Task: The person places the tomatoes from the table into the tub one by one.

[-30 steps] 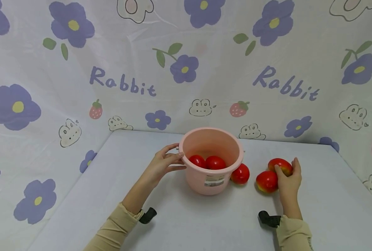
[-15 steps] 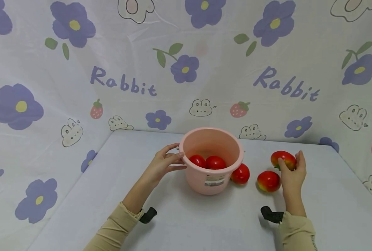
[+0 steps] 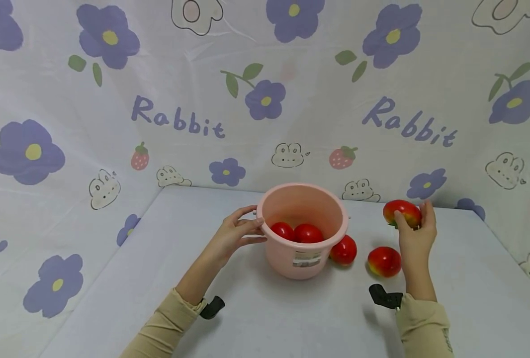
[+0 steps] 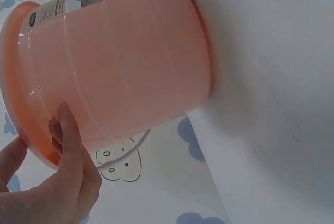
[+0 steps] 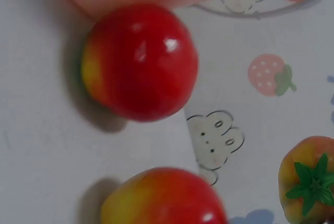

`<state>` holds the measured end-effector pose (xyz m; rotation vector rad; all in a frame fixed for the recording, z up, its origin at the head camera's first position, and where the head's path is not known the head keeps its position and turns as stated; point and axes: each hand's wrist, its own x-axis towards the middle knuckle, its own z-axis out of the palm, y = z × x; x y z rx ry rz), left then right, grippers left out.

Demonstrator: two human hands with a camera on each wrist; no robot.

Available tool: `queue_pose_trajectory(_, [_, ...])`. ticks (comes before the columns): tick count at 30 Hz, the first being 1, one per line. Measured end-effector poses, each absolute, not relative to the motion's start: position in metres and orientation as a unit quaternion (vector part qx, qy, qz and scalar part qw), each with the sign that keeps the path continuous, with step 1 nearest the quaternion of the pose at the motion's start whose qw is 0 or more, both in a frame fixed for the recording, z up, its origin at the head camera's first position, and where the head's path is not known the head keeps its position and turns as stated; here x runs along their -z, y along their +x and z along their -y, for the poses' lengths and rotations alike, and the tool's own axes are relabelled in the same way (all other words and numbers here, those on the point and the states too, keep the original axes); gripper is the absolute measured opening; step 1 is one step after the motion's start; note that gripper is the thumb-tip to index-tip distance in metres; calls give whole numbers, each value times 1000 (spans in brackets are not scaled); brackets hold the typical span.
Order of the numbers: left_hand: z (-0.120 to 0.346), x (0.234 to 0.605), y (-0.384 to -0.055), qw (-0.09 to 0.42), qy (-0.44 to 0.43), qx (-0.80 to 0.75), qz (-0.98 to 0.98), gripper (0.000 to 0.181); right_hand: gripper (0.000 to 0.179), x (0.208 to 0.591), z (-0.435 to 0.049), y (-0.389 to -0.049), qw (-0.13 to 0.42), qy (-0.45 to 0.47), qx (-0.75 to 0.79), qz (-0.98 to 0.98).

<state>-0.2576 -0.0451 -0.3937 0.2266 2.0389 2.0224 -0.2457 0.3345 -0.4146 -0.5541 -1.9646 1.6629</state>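
Note:
A pink plastic bucket (image 3: pixel 287 263) stands upright on the table, two red tomatoes (image 3: pixel 308 232) visible inside it. My left hand (image 3: pixel 232 234) grips its rim at the left, thumb on the rim and fingers against the outer wall, as the left wrist view also shows. At the right, my right hand (image 3: pixel 417 238) pinches a red-yellow tomato (image 3: pixel 401 213) between thumb and fingers, raised above the table. Its green star-shaped calyx (image 5: pixel 314 182) faces the right wrist camera. Another tomato (image 3: pixel 384 262) lies on the table below that hand. One more tomato (image 3: pixel 343 250) sits right beside the bucket.
A white table (image 3: pixel 318 318) spreads under everything. Behind it hangs a cloth (image 3: pixel 247 54) printed with purple flowers, rabbits and strawberries. The bucket's thin handle (image 4: pixel 128 153) hangs down on its far side. Black mounts (image 3: pixel 385 297) are strapped at both wrists.
My right hand has lifted the tomato up and away from the one beside it, which stays on the table. The left hand and the bucket have hardly moved.

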Motion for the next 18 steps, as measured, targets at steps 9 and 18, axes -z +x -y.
queue_pose_trajectory(9, [45, 394, -258, 132, 84, -696, -700, 56, 73, 382, -313, -250, 277, -151, -606, 730])
queue_pose_trajectory(18, [46, 394, -258, 132, 85, -697, -699, 56, 74, 361, -288, -255, 293, -97, -604, 735])
